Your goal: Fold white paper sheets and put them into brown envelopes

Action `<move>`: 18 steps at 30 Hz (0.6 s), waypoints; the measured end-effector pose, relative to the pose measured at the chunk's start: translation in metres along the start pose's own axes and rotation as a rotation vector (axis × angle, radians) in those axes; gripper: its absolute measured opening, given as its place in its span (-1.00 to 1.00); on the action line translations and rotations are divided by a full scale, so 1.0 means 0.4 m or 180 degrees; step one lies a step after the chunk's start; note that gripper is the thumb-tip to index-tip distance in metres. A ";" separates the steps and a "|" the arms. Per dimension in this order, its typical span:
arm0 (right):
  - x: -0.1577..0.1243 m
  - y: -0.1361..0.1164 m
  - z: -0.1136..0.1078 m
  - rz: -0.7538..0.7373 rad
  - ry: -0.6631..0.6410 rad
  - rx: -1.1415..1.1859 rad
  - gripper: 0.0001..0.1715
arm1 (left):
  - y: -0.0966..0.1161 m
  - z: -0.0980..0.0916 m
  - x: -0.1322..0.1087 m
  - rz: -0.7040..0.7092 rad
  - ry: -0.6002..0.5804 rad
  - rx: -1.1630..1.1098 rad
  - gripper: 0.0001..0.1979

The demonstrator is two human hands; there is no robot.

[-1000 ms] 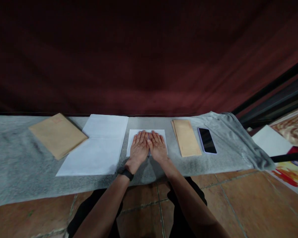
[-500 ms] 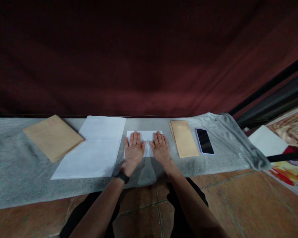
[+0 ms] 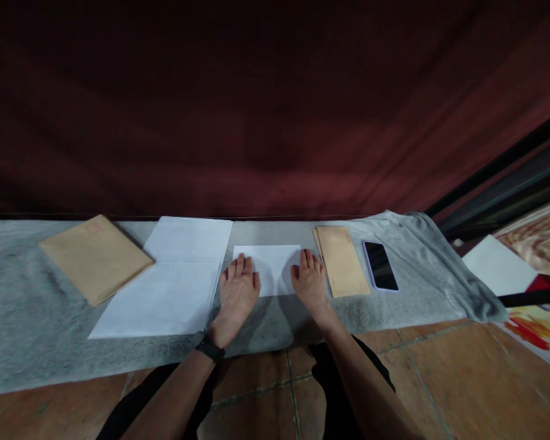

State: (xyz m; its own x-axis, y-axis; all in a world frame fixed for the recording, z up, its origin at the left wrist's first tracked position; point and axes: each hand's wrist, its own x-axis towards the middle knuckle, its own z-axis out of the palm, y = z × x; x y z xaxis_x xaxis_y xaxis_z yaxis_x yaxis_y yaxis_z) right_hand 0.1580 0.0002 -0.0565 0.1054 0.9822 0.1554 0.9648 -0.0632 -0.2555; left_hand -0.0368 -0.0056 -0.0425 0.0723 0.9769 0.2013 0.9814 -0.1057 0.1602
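Note:
A small white sheet of paper [image 3: 275, 269], apparently folded, lies flat on the grey cloth in front of me. My left hand [image 3: 239, 286] rests over its left edge with the palm down and the fingers stretched out. Over the right edge lies my right hand [image 3: 310, 281], also palm down with fingers extended. Neither hand grips anything. Larger white sheets of paper [image 3: 174, 293] with a crease across the middle lie left of my left hand. Just right of my right hand are brown envelopes [image 3: 344, 263], slightly fanned.
More brown envelopes [image 3: 96, 256] overlap the large sheets at the far left. A phone [image 3: 381, 266] in a purple case lies on the grey cloth [image 3: 421, 269] at right. Behind hangs a dark red curtain [image 3: 275, 122]. Tiled floor [image 3: 256, 403] shows below.
My hands have slid apart from the middle of the small sheet to its left and right edges, uncovering its centre. The other papers and the phone have stayed in place.

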 end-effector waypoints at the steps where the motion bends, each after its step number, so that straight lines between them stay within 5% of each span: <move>1: -0.002 -0.005 0.002 -0.0063 0.0014 0.0011 -0.35 | 0.004 0.003 -0.001 0.0028 0.0048 -0.0037 -0.45; 9: -0.010 -0.091 0.040 -0.0985 -0.0325 0.0441 -0.36 | 0.060 0.066 0.006 0.0748 -0.0261 -0.0261 -0.41; 18: -0.012 -0.067 0.057 -0.0734 -0.0075 0.0109 -0.34 | 0.022 0.093 0.023 0.0436 -0.0030 -0.0369 -0.39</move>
State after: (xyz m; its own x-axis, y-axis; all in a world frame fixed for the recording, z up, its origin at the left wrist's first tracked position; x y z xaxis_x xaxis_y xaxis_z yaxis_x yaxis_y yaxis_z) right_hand 0.1263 0.0013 -0.0722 -0.1229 0.9739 0.1910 0.9539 0.1690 -0.2481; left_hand -0.0209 0.0094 -0.0751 0.2062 0.9534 0.2200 0.9352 -0.2582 0.2423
